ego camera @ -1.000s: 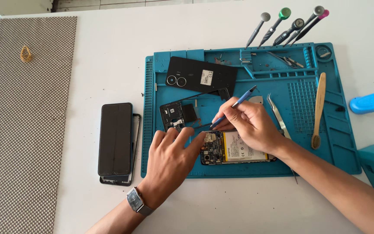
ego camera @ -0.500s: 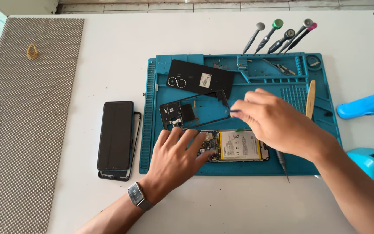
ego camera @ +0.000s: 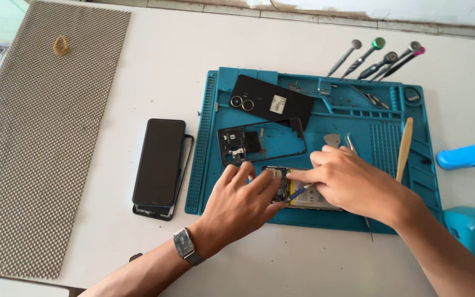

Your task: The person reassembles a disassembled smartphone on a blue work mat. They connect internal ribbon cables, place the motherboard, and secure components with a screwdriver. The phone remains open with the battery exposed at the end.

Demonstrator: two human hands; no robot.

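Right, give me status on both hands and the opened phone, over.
Left hand pressing on the opened phone. Right hand holds a thin blue tool, tip at the board. Tweezers lie close behind the right hand.

Black phone (ego camera: 159,161), grey mesh mat (ego camera: 39,132), wooden spudger (ego camera: 404,148), four screwdrivers (ego camera: 380,56)

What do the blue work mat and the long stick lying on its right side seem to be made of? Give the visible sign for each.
Blue work mat: probably silicone or soft rubber, matte, with moulded ribs and trays.
Long stick: looks like wood or bamboo, pale tan and dull, though plastic is possible.
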